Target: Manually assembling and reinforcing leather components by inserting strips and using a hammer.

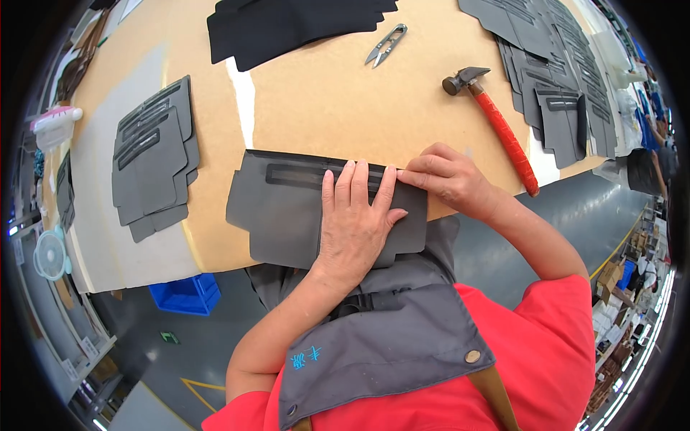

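A dark grey cut panel [282, 221] with a zipper-like slot near its far edge lies at the table's near edge, its near part hanging over toward my lap. My left hand [353, 219] rests flat on it, fingers stretched out across the slot. At the panel's far right corner, my right hand [451, 178] is closed in a pinch on its edge. A narrow black strip runs along that far edge. Farther right lies a hammer [503, 129] with a red wrapped handle, its head pointing away from me.
Small thread snips [387, 45] lie at the far middle, beside black panels [287, 29]. Grey slotted panels [154, 158] are stacked at left, and more panels [550, 93] overlap at right. Below the table edge, a blue bin [185, 294] stands on the floor.
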Available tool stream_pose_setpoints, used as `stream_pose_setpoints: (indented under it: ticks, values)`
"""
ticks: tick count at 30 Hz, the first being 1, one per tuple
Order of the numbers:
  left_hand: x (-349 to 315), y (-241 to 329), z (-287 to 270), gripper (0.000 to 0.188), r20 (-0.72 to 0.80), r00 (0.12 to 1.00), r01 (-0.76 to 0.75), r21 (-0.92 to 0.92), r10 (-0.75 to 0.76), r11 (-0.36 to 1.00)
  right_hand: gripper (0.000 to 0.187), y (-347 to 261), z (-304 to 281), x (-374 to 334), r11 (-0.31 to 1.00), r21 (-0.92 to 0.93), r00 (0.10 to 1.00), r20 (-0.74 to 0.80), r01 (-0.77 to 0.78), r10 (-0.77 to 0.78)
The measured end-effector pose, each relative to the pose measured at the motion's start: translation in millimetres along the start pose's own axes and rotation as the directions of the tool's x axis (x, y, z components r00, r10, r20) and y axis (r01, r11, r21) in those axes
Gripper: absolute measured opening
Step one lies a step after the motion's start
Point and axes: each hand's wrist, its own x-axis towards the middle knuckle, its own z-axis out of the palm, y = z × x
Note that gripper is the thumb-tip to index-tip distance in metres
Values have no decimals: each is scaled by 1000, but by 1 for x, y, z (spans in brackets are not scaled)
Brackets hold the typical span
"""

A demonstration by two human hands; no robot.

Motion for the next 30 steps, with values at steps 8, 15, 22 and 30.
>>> stream_pose_setpoints:
  ticks: [8, 15, 22, 30]
  values:
    - [25, -54, -42, 33, -95, 990, 101, 0, -101, 995, 32, 27, -12, 36, 997, 6, 995, -72, -73, 73]
    - [42, -109, -62, 22, 215, 923, 377, -344, -319, 860, 29, 99, -32, 89, 931, -291, 972, -144, -222, 187]
    - [7, -147, -40, 23, 471, 761, 600, -773, -446, 208, 8, 155, -1, 129, 753, -643, 988, 139, 138, -62]
    - [20, -121, -32, 20, 455, 726, 508, -860, -516, -44, 15, 108, 3, 136, 868, 150, 836, -235, -473, 496]
